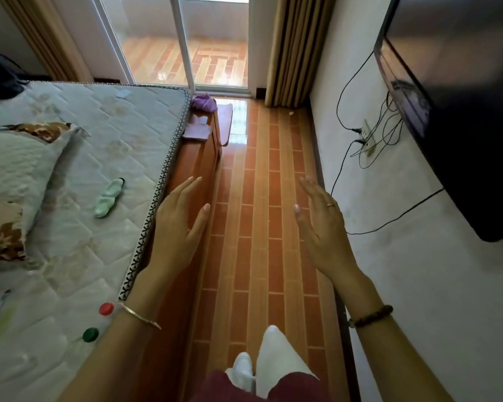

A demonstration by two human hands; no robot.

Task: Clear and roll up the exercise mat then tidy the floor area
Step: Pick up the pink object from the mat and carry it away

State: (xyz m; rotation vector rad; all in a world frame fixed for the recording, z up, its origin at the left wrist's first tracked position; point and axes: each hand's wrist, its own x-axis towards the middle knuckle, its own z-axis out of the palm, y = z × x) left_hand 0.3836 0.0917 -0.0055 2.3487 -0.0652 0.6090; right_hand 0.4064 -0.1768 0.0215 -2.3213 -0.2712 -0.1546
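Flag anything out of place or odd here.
A green bottle lies on its side on the bare mattress, with a red cap and a green cap near its edge. Purple cloth is bunched on the bed frame by the window. A small white scrap lies on the floor by the curtain.

Floor (pixel 262 227): glossy tiles in orange and brown. Mattress (pixel 105 146): quilted matt cloth with braided edging. Bed frame (pixel 195 169): smooth polished wood.

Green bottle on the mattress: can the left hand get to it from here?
Probably yes. The left hand is open and empty by the mattress edge, and only bare quilting lies between it and the green bottle.
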